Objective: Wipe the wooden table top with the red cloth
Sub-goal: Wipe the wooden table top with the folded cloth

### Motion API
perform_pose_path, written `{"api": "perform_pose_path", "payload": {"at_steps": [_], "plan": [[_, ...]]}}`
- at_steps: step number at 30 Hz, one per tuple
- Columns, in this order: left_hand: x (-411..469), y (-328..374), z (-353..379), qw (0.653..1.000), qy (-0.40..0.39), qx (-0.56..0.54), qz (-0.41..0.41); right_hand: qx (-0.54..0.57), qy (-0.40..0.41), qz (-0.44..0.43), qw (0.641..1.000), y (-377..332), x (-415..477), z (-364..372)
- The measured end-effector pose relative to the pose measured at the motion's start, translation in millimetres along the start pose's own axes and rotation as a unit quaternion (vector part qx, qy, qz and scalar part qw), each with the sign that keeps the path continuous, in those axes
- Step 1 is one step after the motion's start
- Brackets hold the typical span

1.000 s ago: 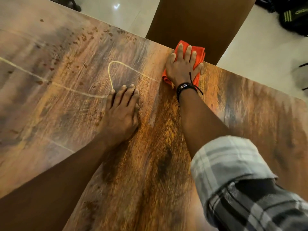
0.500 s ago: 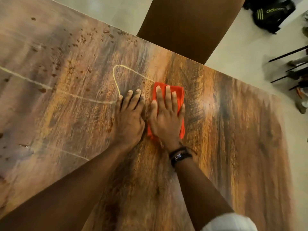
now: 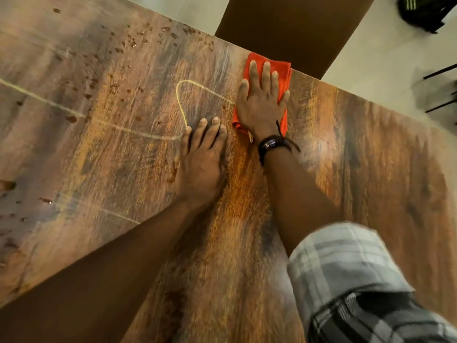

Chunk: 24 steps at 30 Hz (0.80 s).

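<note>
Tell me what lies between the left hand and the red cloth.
In the head view, only a narrow strip of bare wooden table top separates the left hand from the red cloth, which the right hand presses flat.

- The left hand (image 3: 200, 167) lies palm down, its fingers straight and close together, with the arm stretched forward.
- The right hand (image 3: 262, 105) presses flat with its fingers spread, reaching further ahead.

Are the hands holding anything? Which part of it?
Nothing is gripped. The right hand presses flat on the middle of the red cloth. The left hand rests flat on the wooden table top, holding nothing.
</note>
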<state>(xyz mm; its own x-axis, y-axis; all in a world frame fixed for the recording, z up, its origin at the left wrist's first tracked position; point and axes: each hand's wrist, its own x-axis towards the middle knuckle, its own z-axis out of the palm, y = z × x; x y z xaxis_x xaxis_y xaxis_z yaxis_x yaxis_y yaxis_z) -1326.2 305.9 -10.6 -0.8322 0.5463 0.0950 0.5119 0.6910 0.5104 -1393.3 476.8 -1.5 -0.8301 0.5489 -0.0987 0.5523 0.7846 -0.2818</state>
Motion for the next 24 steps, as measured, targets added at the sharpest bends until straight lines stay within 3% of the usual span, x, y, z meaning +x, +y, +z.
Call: {"api": "perform_pose_path", "payload": {"at_steps": [5, 10, 17, 24], "plan": [[0, 1, 0, 1.0, 0.002, 0.013, 0.0, -0.003, 0.057, -0.02, 0.998, 13, -145, 16], [0, 2, 0, 1.0, 0.003, 0.029, 0.01, -0.022, 0.018, -0.027, 0.999, 24, -259, 19], [4, 3, 1, 1.0, -0.003, 0.026, -0.001, -0.012, 0.064, -0.002, 0.998, 13, -166, 17], [3, 1, -2, 1.0, -0.007, 0.014, 0.001, 0.024, 0.019, 0.011, 0.999, 5, -72, 11]]}}
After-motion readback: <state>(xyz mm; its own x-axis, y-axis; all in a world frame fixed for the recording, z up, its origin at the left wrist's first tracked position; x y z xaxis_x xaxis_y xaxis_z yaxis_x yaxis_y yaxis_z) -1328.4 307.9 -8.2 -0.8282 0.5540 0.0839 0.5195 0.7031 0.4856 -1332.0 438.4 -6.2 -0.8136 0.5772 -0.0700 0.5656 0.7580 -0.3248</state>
